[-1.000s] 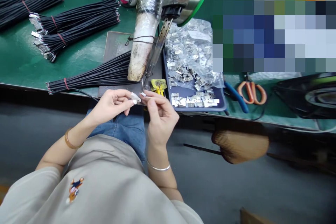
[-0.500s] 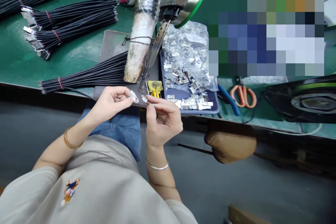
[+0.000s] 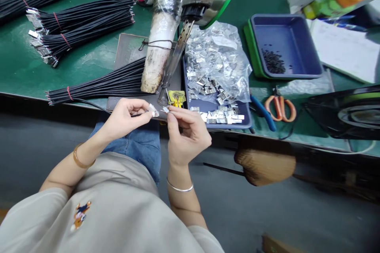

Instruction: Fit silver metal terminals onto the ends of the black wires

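My left hand (image 3: 130, 114) is closed in a pinch on a small whitish crumpled piece (image 3: 153, 110), too small to name surely. Just to its right, my right hand (image 3: 188, 130) pinches a small silvery connector (image 3: 165, 109) between thumb and fingertips. The two pieces are close together over the table's front edge. Right behind them are the tip of a soldering iron (image 3: 178, 51) and a yellow sponge (image 3: 177, 98). A bundle of black cables (image 3: 101, 85) lies behind my left hand, partly hidden by a wrapped tube.
The white wrapped tube (image 3: 154, 51) hangs low over the work spot. A blue tray (image 3: 247, 116) holds a plastic bag (image 3: 218, 47) and loose metal connectors. Orange-handled scissors (image 3: 280, 108) and blue-handled pliers (image 3: 263, 112) lie right of it. Behind is a blue bin (image 3: 297, 39) with small black parts.
My right hand has turned slightly, its knuckles shifting right, while its silvery piece stays near the left hand's piece. Both hands keep their pinch. The view has shifted slightly.
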The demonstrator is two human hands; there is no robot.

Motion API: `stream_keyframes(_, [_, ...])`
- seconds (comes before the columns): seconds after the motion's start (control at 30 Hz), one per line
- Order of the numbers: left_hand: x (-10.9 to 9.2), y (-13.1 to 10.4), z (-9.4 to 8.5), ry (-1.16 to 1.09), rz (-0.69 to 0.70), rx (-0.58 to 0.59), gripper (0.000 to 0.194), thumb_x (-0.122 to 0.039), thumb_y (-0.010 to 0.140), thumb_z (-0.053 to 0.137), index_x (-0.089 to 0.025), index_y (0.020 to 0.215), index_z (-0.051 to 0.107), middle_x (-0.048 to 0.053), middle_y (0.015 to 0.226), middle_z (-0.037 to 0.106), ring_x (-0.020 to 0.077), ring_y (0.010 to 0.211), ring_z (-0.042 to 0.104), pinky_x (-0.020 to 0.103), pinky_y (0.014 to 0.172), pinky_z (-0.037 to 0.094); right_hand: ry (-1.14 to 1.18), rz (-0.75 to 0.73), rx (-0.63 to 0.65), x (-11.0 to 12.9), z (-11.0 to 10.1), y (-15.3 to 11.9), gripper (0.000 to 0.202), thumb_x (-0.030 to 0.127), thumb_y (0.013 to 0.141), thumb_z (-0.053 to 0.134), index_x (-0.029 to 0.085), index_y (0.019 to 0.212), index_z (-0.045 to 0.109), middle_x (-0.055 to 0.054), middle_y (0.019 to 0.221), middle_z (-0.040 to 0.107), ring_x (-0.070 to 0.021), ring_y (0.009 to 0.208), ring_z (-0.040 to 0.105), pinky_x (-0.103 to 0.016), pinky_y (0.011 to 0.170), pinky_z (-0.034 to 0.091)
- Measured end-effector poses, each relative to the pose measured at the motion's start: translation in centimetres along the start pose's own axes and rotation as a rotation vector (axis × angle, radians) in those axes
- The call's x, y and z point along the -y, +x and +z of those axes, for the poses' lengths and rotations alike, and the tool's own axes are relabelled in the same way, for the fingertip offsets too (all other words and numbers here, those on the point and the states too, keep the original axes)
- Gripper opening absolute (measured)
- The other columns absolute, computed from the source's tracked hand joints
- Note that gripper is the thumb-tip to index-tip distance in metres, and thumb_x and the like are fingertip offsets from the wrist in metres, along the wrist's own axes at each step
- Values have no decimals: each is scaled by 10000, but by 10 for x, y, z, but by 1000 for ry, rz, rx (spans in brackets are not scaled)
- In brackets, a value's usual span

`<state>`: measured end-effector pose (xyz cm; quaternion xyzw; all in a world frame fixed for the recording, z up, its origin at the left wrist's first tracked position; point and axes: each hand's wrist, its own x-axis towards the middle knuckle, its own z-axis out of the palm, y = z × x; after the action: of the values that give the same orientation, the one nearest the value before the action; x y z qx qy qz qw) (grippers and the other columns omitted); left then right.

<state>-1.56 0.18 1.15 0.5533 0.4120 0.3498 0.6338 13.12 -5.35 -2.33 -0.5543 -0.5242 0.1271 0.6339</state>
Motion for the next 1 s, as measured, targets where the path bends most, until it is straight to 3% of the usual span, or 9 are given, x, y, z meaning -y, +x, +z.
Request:
stream_keyframes(0.17, [2, 2, 2, -11, 33, -76, 199, -314, 738, 736, -117, 715, 737, 18, 644, 649, 97, 586, 516, 218, 571, 406, -52, -163, 69, -9, 4, -6, 87, 148, 889, 676, 226, 902, 639, -29, 1004, 792, -178, 908, 778, -311, 777, 643])
stream_keyframes(0.27, [2, 3, 3, -21, 28, -106, 195, -309, 726, 750, -116, 698, 744, 32, 668, 693, 113, 621, 568, 222, 608, 453, -177, -330, 59, -13, 5, -4, 136, 124, 876, 680, 242, 907, 621, -17, 1003, 802, -168, 877, 784, -289, 768, 642])
stream_keyframes(0.4, [0, 5, 4, -46, 11, -136, 146, -256, 694, 748, -112, 691, 773, 54, 703, 742, 127, 647, 607, 223, 629, 488, -236, -435, 44, -16, 6, -1, 171, 111, 858, 692, 247, 901, 597, -20, 999, 808, -171, 833, 790, -269, 713, 648])
stream_keyframes(0.6, [-3, 8, 5, -79, -17, -158, 106, -208, 653, 737, -113, 674, 779, 56, 725, 761, 124, 645, 625, 218, 636, 509, -148, -296, 70, -20, 8, -2, 111, 139, 906, 638, 226, 891, 572, -65, 1168, 774, -185, 875, 793, -295, 705, 667])
stream_keyframes(0.77, [-2, 10, 9, -97, -16, -205, 102, -210, 650, 723, -111, 656, 747, 26, 649, 713, 103, 601, 591, 200, 596, 486, -192, -272, 65, -16, 8, 2, 103, 146, 906, 652, 225, 884, 589, -48, 1077, 797, -184, 869, 794, -265, 689, 659])
stream_keyframes(1.0, [-4, 10, 15, -70, 21, -262, 138, -255, 657, 739, -118, 666, 744, 0, 592, 646, 74, 542, 507, 184, 527, 423, -173, -271, 52, -12, 12, 7, 127, 117, 898, 646, 225, 882, 582, -47, 1098, 795, -174, 828, 794, -253, 671, 649])
